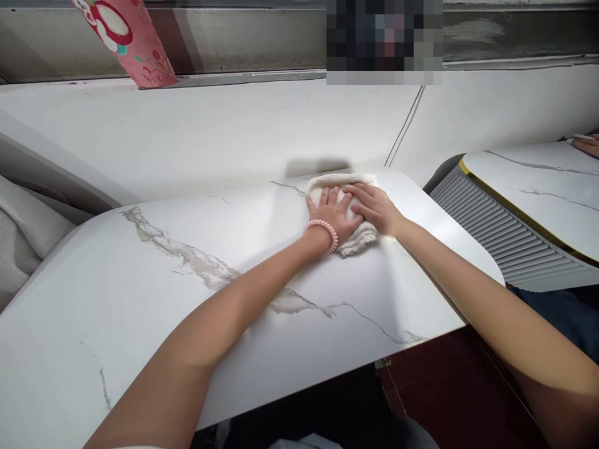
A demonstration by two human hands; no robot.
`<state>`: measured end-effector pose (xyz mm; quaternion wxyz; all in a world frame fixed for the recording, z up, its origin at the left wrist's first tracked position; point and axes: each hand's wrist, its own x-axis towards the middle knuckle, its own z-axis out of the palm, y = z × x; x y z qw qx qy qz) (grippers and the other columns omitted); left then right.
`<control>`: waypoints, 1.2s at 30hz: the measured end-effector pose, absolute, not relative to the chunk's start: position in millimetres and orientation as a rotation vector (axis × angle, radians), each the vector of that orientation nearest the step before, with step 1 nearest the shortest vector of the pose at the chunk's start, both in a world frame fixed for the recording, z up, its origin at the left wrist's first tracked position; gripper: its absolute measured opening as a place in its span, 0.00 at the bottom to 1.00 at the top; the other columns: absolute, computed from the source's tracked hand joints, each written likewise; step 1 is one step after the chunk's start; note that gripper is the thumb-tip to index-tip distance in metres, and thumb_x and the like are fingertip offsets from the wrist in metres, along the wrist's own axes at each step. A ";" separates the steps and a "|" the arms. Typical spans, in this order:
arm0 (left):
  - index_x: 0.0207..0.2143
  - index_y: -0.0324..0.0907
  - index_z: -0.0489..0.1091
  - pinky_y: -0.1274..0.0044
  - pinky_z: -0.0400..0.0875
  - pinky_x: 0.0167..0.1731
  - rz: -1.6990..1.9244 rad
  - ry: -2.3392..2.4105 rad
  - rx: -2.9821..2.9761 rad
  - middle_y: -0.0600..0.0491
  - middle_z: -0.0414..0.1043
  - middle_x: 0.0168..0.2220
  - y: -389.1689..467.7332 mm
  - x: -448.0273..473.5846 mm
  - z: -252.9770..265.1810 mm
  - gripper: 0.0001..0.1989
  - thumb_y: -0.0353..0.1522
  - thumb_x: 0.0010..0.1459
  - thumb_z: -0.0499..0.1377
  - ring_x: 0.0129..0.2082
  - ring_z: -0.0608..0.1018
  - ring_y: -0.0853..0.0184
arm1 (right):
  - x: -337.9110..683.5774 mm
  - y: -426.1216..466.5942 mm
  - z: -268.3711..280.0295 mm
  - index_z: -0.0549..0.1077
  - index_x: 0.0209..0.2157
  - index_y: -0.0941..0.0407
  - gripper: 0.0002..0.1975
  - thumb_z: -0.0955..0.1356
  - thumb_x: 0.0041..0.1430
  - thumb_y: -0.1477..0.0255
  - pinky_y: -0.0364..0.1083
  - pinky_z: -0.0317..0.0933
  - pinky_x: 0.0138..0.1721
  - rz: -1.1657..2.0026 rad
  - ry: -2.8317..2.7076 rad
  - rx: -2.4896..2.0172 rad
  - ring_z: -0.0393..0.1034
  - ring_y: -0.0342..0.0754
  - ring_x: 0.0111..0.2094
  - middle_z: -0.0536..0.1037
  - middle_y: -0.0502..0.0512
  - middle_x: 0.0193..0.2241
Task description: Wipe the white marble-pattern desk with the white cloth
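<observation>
A white cloth (pixel 358 244), folded and bunched, lies on the white marbled tabletop (pixel 178 337) near its far edge. My left hand (pixel 334 212) lies flat on the cloth with its fingers spread; a pink coiled band (pixel 330 231) circles that wrist. From the right, my right hand (pixel 374 206) rests on the same cloth with its fingers stretched out towards the left hand. The two hands meet at the fingers and thumb. Part of the cloth is hidden under both palms.
A pink patterned cup-like container (pixel 140 47) stands on the ledge behind the table. To the right is another marbled table (pixel 538 181) with a ribbed side, and a person's hand (pixel 587 144) at its far edge. Grey fabric (pixel 19 231) hangs at the left.
</observation>
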<state>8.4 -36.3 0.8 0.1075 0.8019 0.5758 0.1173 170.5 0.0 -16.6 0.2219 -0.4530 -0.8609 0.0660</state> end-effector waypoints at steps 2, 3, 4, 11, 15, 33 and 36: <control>0.66 0.47 0.51 0.49 0.36 0.63 0.331 1.703 2.375 0.49 0.44 0.70 -15.8 9.3 0.0 0.33 0.50 0.63 0.40 0.69 0.46 0.55 | 170.6 21.1 -17.4 0.65 0.58 0.54 0.24 0.56 0.64 0.63 0.58 0.51 0.60 0.174 -2.392 -1.267 0.59 0.58 0.59 0.67 0.59 0.58; 0.66 0.47 0.51 0.50 0.35 0.63 0.328 1.704 2.389 0.49 0.44 0.70 -6.2 10.0 -0.6 0.33 0.50 0.63 0.40 0.69 0.46 0.55 | 171.2 30.6 -17.9 0.65 0.58 0.54 0.24 0.56 0.64 0.63 0.58 0.51 0.60 0.170 -2.388 -1.269 0.59 0.58 0.59 0.67 0.59 0.58; 0.66 0.47 0.51 0.50 0.35 0.63 0.329 1.706 2.404 0.50 0.44 0.69 2.9 10.8 -1.2 0.33 0.50 0.63 0.40 0.69 0.46 0.56 | 172.1 39.2 -18.6 0.65 0.58 0.54 0.24 0.56 0.64 0.63 0.58 0.51 0.60 0.169 -2.381 -1.269 0.59 0.58 0.59 0.67 0.59 0.58; 0.65 0.50 0.53 0.53 0.36 0.64 0.345 1.737 2.425 0.51 0.47 0.69 44.2 21.2 -2.6 0.30 0.49 0.64 0.40 0.68 0.48 0.58 | 181.8 80.4 -20.3 0.64 0.59 0.53 0.23 0.55 0.65 0.64 0.60 0.52 0.60 0.176 -2.372 -1.264 0.59 0.57 0.59 0.67 0.58 0.58; 0.64 0.49 0.53 0.52 0.39 0.63 0.328 1.793 2.423 0.50 0.47 0.68 52.2 27.1 -1.6 0.30 0.48 0.64 0.39 0.67 0.49 0.55 | 183.3 86.5 -15.2 0.64 0.58 0.54 0.23 0.55 0.65 0.65 0.58 0.52 0.60 0.197 -2.384 -1.310 0.58 0.57 0.60 0.67 0.57 0.59; 0.67 0.46 0.50 0.50 0.33 0.63 0.269 1.658 2.402 0.48 0.42 0.70 -5.5 76.6 5.6 0.33 0.49 0.63 0.40 0.69 0.45 0.54 | 237.2 23.6 -13.7 0.64 0.58 0.55 0.24 0.56 0.63 0.64 0.62 0.51 0.60 0.175 -2.340 -1.357 0.59 0.59 0.60 0.68 0.58 0.58; 0.67 0.45 0.49 0.49 0.33 0.63 0.286 1.621 2.425 0.47 0.41 0.70 -38.0 80.6 5.3 0.34 0.49 0.63 0.40 0.69 0.44 0.53 | 243.5 -10.5 -12.9 0.64 0.58 0.54 0.24 0.57 0.63 0.64 0.62 0.50 0.61 0.163 -2.339 -1.394 0.57 0.59 0.61 0.67 0.58 0.59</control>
